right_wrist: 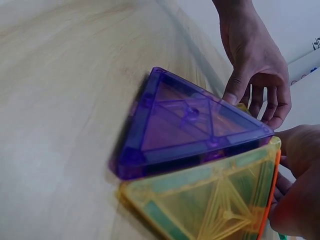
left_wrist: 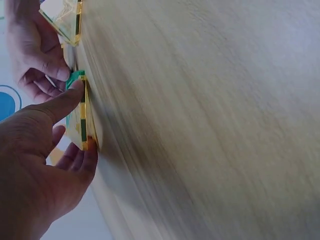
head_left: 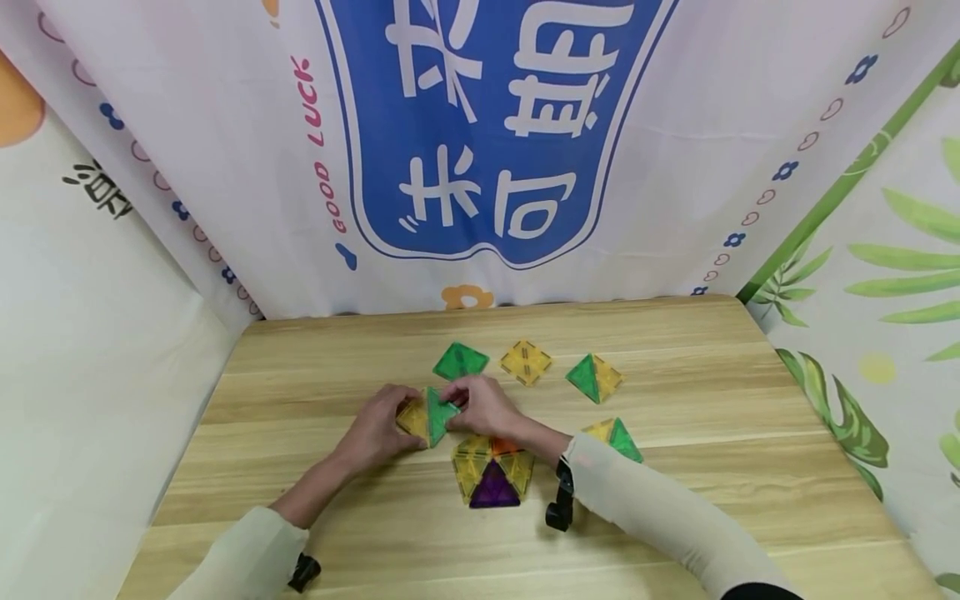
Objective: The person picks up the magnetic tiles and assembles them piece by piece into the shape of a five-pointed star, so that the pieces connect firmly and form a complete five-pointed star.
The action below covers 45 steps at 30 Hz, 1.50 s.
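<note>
A yellow triangular magnetic tile (head_left: 414,418) and a green triangular magnetic tile (head_left: 438,419) lie edge to edge as a diamond on the table. My left hand (head_left: 378,429) grips the yellow one at its outer side, thumb and fingers at opposite corners, as the left wrist view shows on the yellow tile's edge (left_wrist: 84,117). From the other side my right hand (head_left: 483,407) pinches the green tile. Below the right wrist stands a joined cluster of triangles with a purple tile (right_wrist: 195,117), a yellow tile (right_wrist: 220,200) and an orange tile (head_left: 504,447), partly hidden by the forearm.
Further back lie a green diamond (head_left: 461,362), a yellow diamond (head_left: 526,362) and a green-and-yellow diamond (head_left: 595,378). Another green-and-yellow diamond (head_left: 621,439) is partly covered by the right sleeve. A printed curtain (head_left: 300,275) borders the wooden table (head_left: 315,358).
</note>
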Motion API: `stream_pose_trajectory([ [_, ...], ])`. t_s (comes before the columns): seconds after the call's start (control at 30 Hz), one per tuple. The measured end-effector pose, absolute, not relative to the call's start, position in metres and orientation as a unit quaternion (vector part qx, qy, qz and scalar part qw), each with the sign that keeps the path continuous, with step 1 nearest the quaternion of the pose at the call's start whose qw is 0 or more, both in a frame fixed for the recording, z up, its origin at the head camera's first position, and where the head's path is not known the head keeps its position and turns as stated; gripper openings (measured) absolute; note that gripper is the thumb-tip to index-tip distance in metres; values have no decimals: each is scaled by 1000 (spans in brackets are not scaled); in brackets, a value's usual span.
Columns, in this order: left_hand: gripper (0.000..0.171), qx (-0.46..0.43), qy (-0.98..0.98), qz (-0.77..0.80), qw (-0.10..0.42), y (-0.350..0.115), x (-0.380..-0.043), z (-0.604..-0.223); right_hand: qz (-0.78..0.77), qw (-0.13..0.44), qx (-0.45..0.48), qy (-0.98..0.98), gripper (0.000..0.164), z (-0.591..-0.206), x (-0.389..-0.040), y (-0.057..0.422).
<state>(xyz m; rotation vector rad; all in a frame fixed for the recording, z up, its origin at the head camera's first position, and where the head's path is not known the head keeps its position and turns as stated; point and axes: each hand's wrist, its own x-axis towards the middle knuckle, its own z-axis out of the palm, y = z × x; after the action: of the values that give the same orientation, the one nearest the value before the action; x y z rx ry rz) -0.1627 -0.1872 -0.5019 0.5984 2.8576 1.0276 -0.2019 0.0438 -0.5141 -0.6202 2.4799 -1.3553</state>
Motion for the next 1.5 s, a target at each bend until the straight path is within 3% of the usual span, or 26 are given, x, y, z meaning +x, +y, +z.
stream_pose_trajectory([
  [0.13, 51, 208, 902, 376, 38, -192, -165, -502, -471, 124, -222, 844, 33, -515, -201, 46],
  [0.27, 39, 199, 873, 435, 91, -199, -168, -501, -489, 133, -220, 833, 33, -515, -201, 49],
  [0.4, 34, 182, 849, 474, 145, -204, -173, -499, -495, 141, -231, 826, 28, -515, -202, 54],
  [0.53, 31, 174, 837, 491, 167, -204, -176, -497, -514, 157, -249, 806, 23, -516, -205, 61],
  [0.83, 32, 160, 812, 529, 190, -196, -175, -489, -563, 197, -250, 762, 22, -512, -213, 80],
  [1.5, 31, 123, 746, 612, 232, -153, -179, -497, -626, 225, -215, 715, 25, -515, -213, 116],
])
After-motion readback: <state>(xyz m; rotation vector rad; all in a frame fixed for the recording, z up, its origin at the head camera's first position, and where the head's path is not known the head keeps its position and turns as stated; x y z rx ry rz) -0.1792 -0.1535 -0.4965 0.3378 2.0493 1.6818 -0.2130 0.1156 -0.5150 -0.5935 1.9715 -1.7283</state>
